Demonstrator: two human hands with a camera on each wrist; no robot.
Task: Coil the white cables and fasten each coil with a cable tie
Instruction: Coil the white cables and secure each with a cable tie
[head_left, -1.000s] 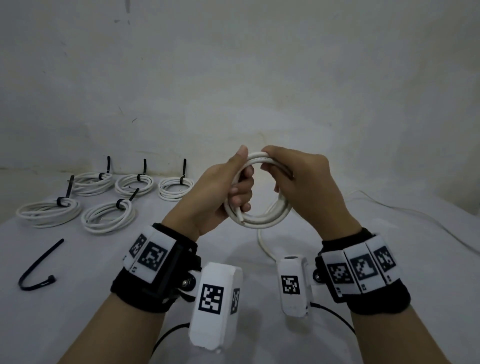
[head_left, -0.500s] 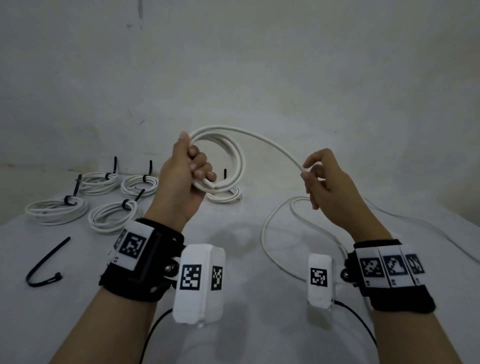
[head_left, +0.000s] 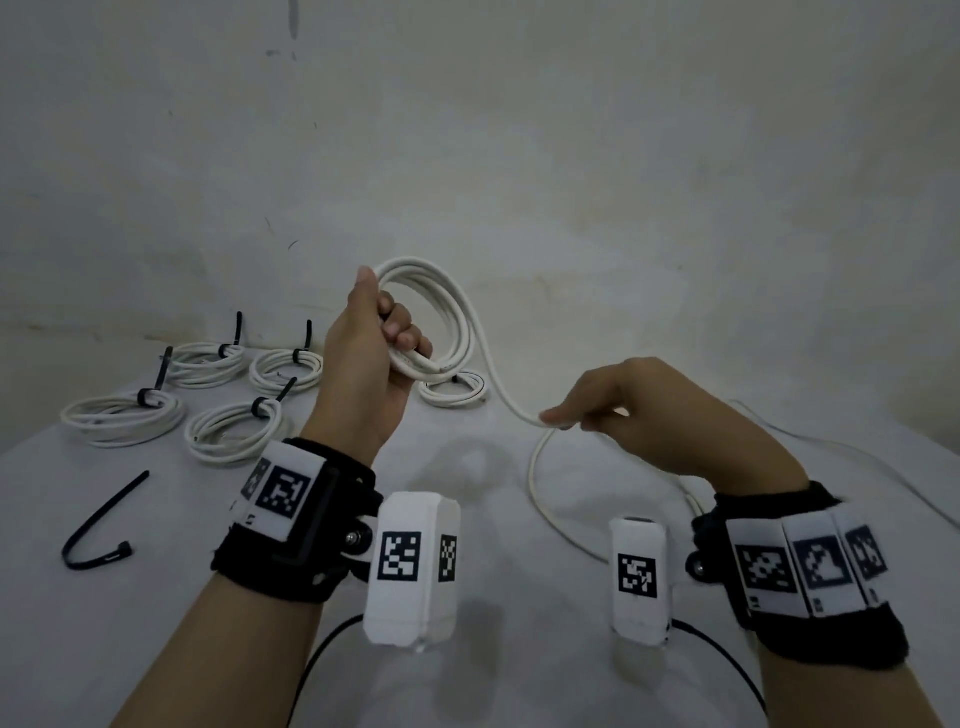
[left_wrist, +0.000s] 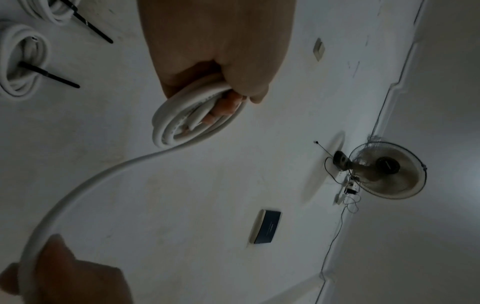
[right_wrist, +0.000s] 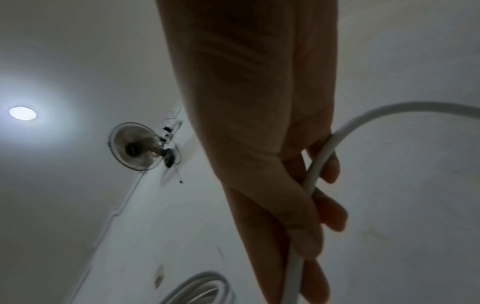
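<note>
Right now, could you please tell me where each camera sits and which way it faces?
Head: on the head, looking forward and down at the grey table, both wrists and hands.
Left wrist: looks along the left hand gripping the white cable coil, toward the wall.
Right wrist: looks up along the right hand holding the white cable's loose run, toward the ceiling.
Both wrist views share the wall-mounted fan.

Two bare forearms each wear a black fabric wrist strap (head_left: 291, 525) fronted with white panels of black square-patterned markers, and each carries a white boxy camera unit (head_left: 413, 569) bearing similar markers, with a thin black cable (head_left: 311, 660) trailing below.
</note>
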